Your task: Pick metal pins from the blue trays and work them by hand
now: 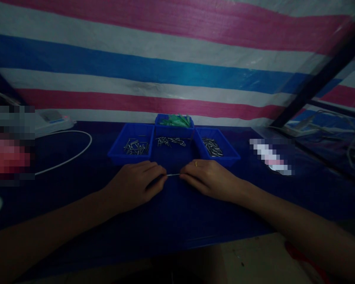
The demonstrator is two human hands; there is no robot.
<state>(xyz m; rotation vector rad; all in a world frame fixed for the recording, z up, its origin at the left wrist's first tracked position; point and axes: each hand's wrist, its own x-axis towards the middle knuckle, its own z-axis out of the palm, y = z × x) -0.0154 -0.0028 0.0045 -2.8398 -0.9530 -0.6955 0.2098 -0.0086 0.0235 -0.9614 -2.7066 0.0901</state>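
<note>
Between my two hands runs a thin metal rod (174, 174), with a small thicker spot near its middle. My left hand (139, 181) pinches its left end between thumb and fingers. The right end is pinched by my right hand (210, 175), which wears a ring. Just beyond my left hand stands a blue bin (115, 152) with several thin metal pins (136, 148). Another blue bin (229, 152), holding similar metal pieces (212, 147), stands behind my right hand. A loose pile of metal pieces (170, 141) lies on the table between the bins.
A third blue bin (174, 132) at the back holds green material (179, 120). White cable (77, 156) curves over the dark blue table (171, 217) at left, near a pale device (53, 120). A striped plastic sheet (165, 75) hangs behind. Dark metal posts (316, 75) rise at right.
</note>
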